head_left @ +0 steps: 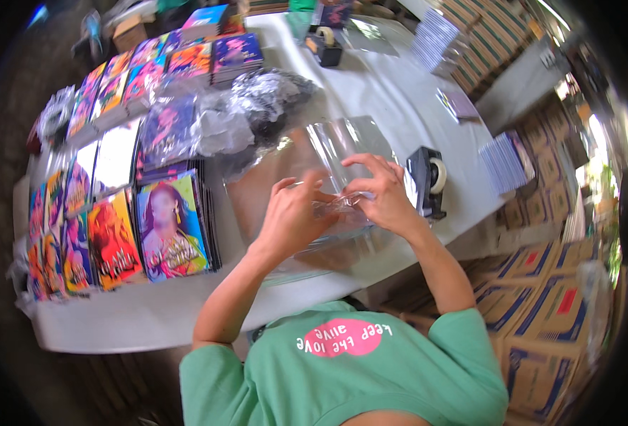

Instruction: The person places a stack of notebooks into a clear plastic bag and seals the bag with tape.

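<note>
Two grips, the left hand (291, 219) and the right hand (383, 195), pinch clear film (343, 217) over the bench (150, 319), left of the black tape dispenser (420, 181). Folding or opening the film seems underway; the next move likely calls for keeping its edge taut.

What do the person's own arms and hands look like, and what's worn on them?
The left hand and right hand are bare, with no gloves or watch visible. The forearms emerge from short green sleeves of a matching shirt, which bears a rounded pink print with white lettering.
</note>
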The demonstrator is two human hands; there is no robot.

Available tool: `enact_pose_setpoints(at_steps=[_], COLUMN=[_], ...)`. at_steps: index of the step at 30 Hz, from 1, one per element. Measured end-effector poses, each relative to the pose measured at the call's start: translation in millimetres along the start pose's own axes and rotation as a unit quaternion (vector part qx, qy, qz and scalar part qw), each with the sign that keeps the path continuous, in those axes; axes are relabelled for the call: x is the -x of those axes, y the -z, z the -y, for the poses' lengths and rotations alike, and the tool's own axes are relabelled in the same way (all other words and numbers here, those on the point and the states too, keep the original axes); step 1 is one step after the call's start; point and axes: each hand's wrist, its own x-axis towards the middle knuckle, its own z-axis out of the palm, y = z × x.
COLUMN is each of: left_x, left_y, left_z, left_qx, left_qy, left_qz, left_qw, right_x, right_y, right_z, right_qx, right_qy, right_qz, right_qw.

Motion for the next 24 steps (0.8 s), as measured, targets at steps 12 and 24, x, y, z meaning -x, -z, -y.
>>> enact_pose_setpoints(at_steps=[12, 24], left_x=[43.0, 30.3], left_y=[-43.2, -37.5], left_z=[16.3, 19.8], left_qx=[-0.236, -0.26], left_qy=[-0.343, -0.409], left_qz=[-0.175, -0.189], left_qw=[0.892, 0.854], right_x=[132.2, 160.1], right_y=[11.4, -2.8], right_z=[-103.5, -226.4], right_qx=[0.051, -0.498], right_qy=[-0.346, -0.509], right_qz=[-0.255, -0.139], right_qw=[0.901, 0.688])
